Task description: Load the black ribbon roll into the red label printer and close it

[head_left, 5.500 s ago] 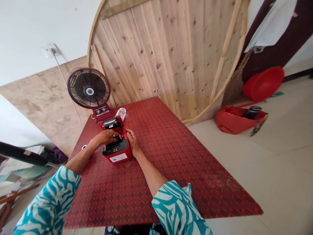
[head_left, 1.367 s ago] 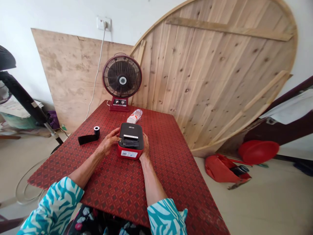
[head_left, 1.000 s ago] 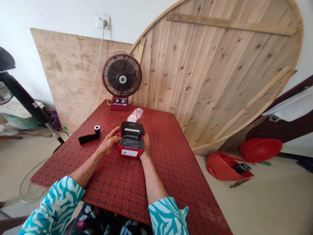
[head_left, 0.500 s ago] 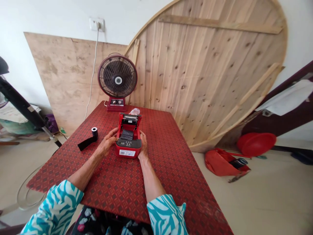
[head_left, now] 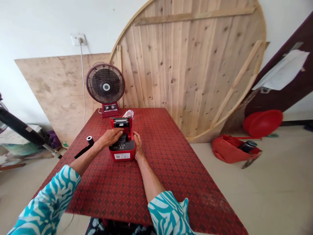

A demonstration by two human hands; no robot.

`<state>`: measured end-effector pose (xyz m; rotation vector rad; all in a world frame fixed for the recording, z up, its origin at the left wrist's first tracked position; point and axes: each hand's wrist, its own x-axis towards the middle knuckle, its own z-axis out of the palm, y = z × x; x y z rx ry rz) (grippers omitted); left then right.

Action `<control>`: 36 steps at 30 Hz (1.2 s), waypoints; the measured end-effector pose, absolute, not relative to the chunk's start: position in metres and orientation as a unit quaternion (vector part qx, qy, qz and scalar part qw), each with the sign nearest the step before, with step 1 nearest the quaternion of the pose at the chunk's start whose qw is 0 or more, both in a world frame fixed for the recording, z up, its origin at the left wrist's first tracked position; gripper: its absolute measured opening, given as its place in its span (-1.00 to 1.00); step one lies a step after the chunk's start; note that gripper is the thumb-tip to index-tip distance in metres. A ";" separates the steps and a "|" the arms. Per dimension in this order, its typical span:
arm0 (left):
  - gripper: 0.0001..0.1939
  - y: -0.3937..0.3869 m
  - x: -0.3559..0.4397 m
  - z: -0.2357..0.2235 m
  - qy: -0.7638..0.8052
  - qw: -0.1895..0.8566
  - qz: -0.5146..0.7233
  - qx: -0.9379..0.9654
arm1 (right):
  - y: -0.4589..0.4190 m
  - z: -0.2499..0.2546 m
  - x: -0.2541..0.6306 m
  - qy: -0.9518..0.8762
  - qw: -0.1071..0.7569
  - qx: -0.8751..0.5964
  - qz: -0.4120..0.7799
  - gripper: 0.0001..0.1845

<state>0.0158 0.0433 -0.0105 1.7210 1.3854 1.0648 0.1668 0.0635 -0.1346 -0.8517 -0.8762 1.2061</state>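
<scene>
A small red and black label printer (head_left: pixel 122 156) stands on the table with its lid (head_left: pixel 121 122) tipped up and back. Inside its bay lies a black strip (head_left: pixel 120 139). Across the bay from the left reaches my left hand (head_left: pixel 111 136), its fingers stretched out over the strip; whether they touch it I cannot tell. My right hand (head_left: pixel 138 145) is held around the printer's right side, with some fingers hidden behind the casing. Left of the printer a roll of black tape (head_left: pixel 90 141) stands on end, its loose tail partly behind my left forearm.
Behind the printer lies a clear plastic bottle (head_left: pixel 128 113), and a dark red fan (head_left: pixel 105 87) stands at the back left of the red patterned table (head_left: pixel 166 169). A large round wooden board (head_left: pixel 186 71) leans on the wall. A red bag (head_left: pixel 227 148) is on the floor at right.
My left hand has moved from the printer's left side to over its open bay. My right hand stays at the right side. The view has shifted somewhat.
</scene>
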 end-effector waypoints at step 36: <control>-0.77 0.088 0.023 -0.008 0.513 0.211 0.043 0.831 | 0.064 -0.128 0.165 -0.388 0.653 -0.373 0.534 -0.61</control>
